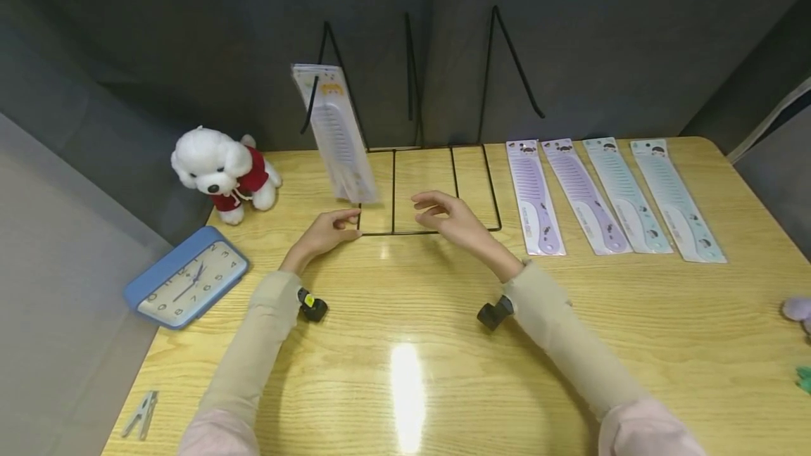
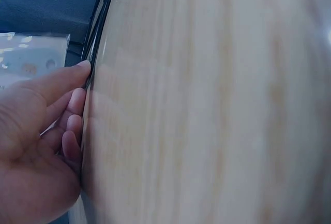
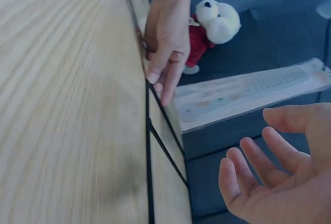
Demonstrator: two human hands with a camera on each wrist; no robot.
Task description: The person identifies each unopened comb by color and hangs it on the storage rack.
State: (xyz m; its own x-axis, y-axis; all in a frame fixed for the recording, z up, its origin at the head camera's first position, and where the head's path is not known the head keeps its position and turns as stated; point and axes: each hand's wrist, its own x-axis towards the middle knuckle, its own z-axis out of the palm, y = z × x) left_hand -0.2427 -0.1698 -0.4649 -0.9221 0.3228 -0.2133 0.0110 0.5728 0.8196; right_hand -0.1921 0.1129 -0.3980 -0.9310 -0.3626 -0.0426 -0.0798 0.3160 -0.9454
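A black wire display rack (image 1: 394, 192) stands at the table's back edge, with tall wire hooks rising from its base. Packaged combs (image 1: 338, 136), pale and layered, hang from its left hook. My left hand (image 1: 326, 233) pinches the front left corner of the base; in the left wrist view its thumb (image 2: 77, 69) lies against the wire and the other fingers are curled. My right hand (image 1: 453, 220) hovers over the base's front right part, fingers loosely bent and apart. Nothing is between those fingers (image 3: 276, 154) in the right wrist view.
Two purple packaged combs (image 1: 535, 195) and two green packaged combs (image 1: 627, 195) lie in a row right of the rack. A white plush dog (image 1: 209, 160) and a blue clock (image 1: 190, 280) are at left. A clothespin (image 1: 141, 414) lies near the front left edge.
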